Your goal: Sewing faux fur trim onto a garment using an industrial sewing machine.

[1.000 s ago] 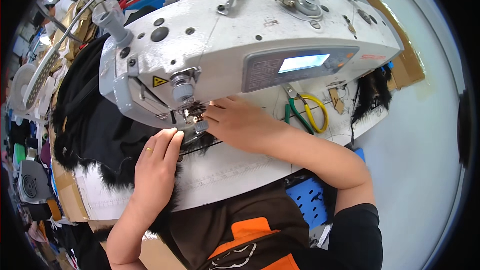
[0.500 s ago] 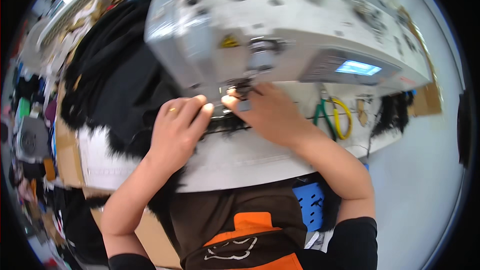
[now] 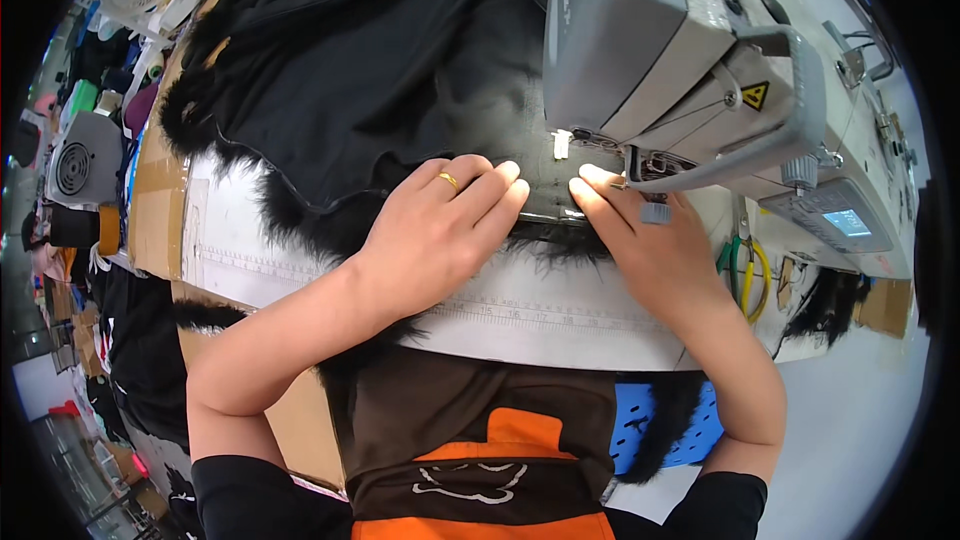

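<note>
A large black fabric piece with a long fur edge [image 3: 370,90] is spread over the table and runs beneath the head of the sewing machine [image 3: 640,50]. My left hand [image 3: 440,225], a gold ring on one finger, is closed on the fabric's near edge, fingertips together. On the other side of the seam area, my right hand [image 3: 660,240] has thumb and forefinger close together on the same edge, its other fingers partly hidden by the machine's lower parts. A small white tab [image 3: 561,145] shows beside the needle area, between and beyond my hands.
Green-and-yellow-handled snips [image 3: 748,275] lie right of my right hand, with black fur scraps [image 3: 826,306] beyond. A lit screen [image 3: 847,223] is on the machine. A printed ruler strip [image 3: 500,312] runs along the table front. Clutter and a grey fan-like unit [image 3: 80,170] stand at left.
The view has swung, so the machine now appears farther right and more of the black fabric shows. Both hands remain on the fabric's near edge, now a little farther apart.
</note>
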Demonstrator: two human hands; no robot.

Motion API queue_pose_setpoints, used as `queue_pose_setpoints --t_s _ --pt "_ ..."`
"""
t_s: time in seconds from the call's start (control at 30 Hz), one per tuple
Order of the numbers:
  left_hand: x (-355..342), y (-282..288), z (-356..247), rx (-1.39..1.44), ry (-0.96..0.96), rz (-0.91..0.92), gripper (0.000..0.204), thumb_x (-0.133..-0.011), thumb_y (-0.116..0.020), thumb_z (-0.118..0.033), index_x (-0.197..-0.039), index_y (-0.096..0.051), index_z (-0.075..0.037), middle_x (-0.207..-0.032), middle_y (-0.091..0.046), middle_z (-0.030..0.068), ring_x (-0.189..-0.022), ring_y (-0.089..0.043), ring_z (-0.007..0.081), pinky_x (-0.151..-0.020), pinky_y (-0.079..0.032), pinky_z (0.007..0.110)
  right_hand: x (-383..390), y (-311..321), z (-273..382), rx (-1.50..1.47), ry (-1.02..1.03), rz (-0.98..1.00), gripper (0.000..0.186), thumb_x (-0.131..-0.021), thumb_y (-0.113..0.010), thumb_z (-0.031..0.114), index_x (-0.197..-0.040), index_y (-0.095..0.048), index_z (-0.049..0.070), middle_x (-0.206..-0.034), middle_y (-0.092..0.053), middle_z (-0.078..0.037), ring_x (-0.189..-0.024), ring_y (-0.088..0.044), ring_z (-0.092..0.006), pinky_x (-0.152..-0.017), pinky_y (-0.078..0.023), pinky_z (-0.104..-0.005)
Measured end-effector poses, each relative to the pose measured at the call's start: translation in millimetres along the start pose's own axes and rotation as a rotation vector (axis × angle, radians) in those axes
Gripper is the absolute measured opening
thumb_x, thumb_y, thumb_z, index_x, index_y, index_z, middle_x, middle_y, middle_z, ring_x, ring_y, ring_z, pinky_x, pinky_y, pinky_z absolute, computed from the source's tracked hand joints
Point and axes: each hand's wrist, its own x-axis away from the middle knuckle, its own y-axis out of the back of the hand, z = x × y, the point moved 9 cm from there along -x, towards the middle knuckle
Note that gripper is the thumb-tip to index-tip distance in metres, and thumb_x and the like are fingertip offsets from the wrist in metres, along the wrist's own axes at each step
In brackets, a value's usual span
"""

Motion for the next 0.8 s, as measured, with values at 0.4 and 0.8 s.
queue_pose_setpoints --t_s 0.4,0.8 --pt "-4.0 0.9 19.4 0.047 0.032 -0.019 0.031 -0.087 -0.069 -0.01 -0.116 -0.07 -0.001 -0.126 -0.071 0.0113 -0.122 -0.071 0.0278 -0.093 -0.061 0.035 -5.5 -15.8 -3.1 0.097 0.004 0.064 0.05 -0.089 -0.066 0.006 -0.136 -0.071 0.019 -0.138 -0.068 0.005 -0.117 -0.068 -0.022 -0.096 -0.057 -0.0399" --pt "-7.5 -3.2 7.9 0.087 0.039 0.145 0.03 -0.091 -0.068 -0.008 -0.12 -0.07 -0.002 -0.132 -0.071 0.011 -0.129 -0.069 0.0262 -0.096 -0.062 0.034 7.6 4.5 -14.1 -0.069 0.063 0.009 0.051 -0.09 -0.068 0.007 -0.136 -0.077 0.025 -0.13 -0.076 0.001 -0.119 -0.069 -0.0272 -0.099 -0.056 -0.0417"
